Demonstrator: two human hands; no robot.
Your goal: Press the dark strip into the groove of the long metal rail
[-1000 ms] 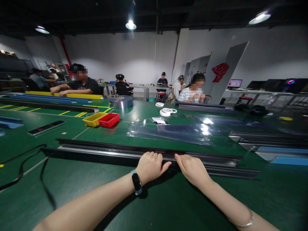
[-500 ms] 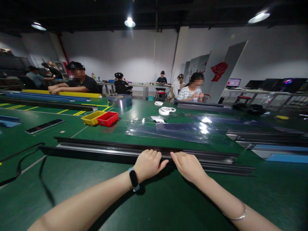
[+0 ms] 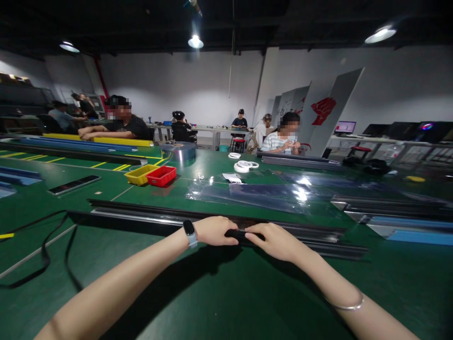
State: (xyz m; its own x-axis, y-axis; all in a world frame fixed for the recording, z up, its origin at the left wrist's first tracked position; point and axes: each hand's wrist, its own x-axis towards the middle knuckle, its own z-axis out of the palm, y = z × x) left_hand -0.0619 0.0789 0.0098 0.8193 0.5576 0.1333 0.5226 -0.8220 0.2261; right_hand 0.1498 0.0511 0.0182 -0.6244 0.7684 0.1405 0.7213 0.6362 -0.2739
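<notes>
A long black channelled profile (image 3: 134,222) lies across the green table in front of me, with a shiny silvery band along its left half. My left hand (image 3: 216,230), a band on its wrist, is closed over the middle of it, thumb on the near side. Just to the right, my right hand (image 3: 271,240) grips the same profile between thumb and fingers. A short black stretch shows between the two hands. From the profile's left end a thin black flexible strip (image 3: 45,252) trails in loops; whether it runs along under my hands is hidden.
Beyond lie clear plastic sheets (image 3: 255,191), white tape rolls (image 3: 244,165), a yellow bin (image 3: 141,175), a red bin (image 3: 162,176) and a phone (image 3: 75,184). More profiles (image 3: 406,222) lie at right. Across the table, one person (image 3: 129,125) works at left, another (image 3: 279,139) at right.
My left hand has shifted slightly right and turned, its thumb now lower along the near side. The right hand's thumb and fingers have spread more around the profile. The view has tilted slightly.
</notes>
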